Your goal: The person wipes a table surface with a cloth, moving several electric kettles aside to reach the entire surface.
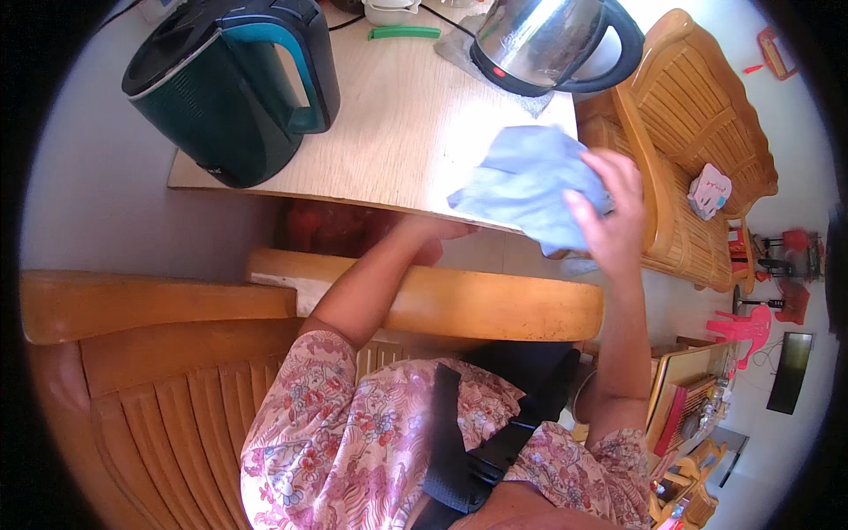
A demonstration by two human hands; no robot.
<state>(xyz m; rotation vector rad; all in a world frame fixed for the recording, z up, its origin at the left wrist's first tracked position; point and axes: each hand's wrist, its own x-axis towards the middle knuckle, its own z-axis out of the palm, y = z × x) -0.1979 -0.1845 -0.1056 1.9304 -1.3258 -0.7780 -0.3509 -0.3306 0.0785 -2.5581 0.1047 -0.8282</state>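
My right hand [613, 205] grips the right side of a blue cloth [536, 185], with the thumb and fingers pressed into its folds. The cloth lies spread over the right front corner of the light wooden tabletop [391, 126], and part of it hangs past the edge. My left hand [437, 240] is at the table's front edge, partly hidden under it; whether it holds anything cannot be made out. Behind the cloth a steel electric kettle [540, 43] with a black handle stands on the table. A dark green kettle [232, 93] with a teal-lined handle stands at the left.
A green plastic strip [404, 32] and a white container [391, 10] are at the table's back. A curved wooden armrest [490, 301] runs between me and the table. To the right is a wooden bench [695, 126] with a small printed item [710, 191] on it.
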